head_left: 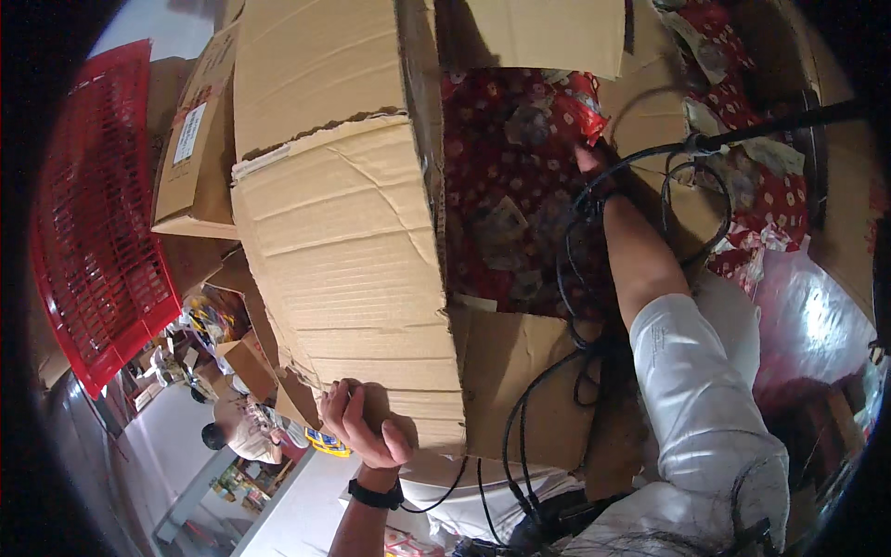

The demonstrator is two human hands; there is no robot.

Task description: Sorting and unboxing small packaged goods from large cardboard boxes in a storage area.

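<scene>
A big brown cardboard box (353,269) fills the middle of the view, its flaps open. My left hand (357,422) grips the box's lower edge; a black band sits on that wrist. My right arm, in a white sleeve, reaches deep into the box. My right hand (589,162) is mostly hidden among red patterned packets (506,186) inside, so I cannot see what the fingers do. Black cables (594,278) loop around my right forearm.
A red plastic crate (93,232) stands at the left. More cardboard boxes (195,139) sit behind it. Another person (241,436) is seen far below at the lower left. Pinkish plastic bags (817,316) and more red packets (742,102) lie at the right.
</scene>
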